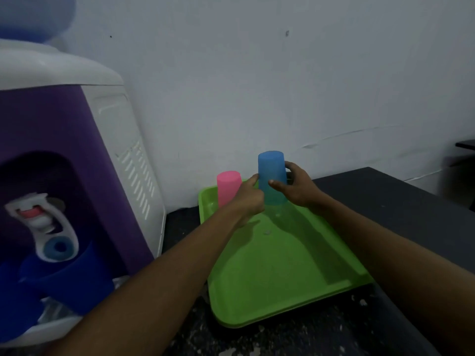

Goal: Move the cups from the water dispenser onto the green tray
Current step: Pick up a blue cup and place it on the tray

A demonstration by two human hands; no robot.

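Observation:
A light blue cup is upside down at the far end of the green tray. My right hand wraps around its right side and my left hand pinches its left side. A pink cup stands upside down on the tray's far left corner, partly behind my left hand. Two dark blue cups sit tilted under the taps of the purple and white water dispenser on the left.
The tray lies on a dark speckled counter against a white wall. The dispenser's white side panel stands close to the tray's left edge. A dark shelf edge shows at far right.

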